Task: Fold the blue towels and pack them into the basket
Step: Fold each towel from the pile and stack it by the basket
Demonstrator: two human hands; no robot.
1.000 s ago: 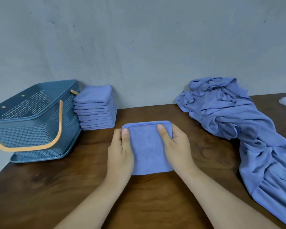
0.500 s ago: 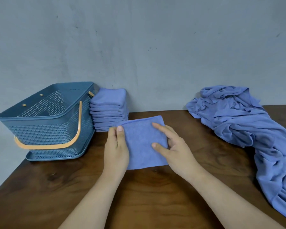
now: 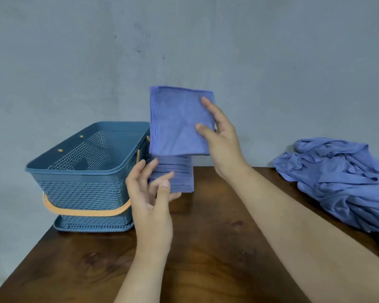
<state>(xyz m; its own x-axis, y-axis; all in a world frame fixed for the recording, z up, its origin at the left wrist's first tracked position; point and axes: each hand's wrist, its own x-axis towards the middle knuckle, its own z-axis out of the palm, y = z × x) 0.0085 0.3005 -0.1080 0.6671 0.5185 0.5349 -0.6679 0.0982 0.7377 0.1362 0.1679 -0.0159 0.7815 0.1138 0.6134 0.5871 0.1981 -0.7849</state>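
Left hand point(image 3: 150, 193) and right hand point(image 3: 219, 136) are bare, forearms uncovered, nails short and seemingly plain.

Dark brown wooden table point(image 3: 217, 248), visible grain, back edge against a grey wall point(image 3: 184, 51). Three things on it:
- back left: blue perforated basket point(image 3: 81, 189), upright, orange handle point(image 3: 85, 212) folded down across its front wall
- just right of the basket: stack of folded blue towels point(image 3: 179, 178), partly covered, so can't tell if it touches the basket
- far right, well apart from the stack: loose crumpled pile of blue towels point(image 3: 341, 178), running off the frame edge
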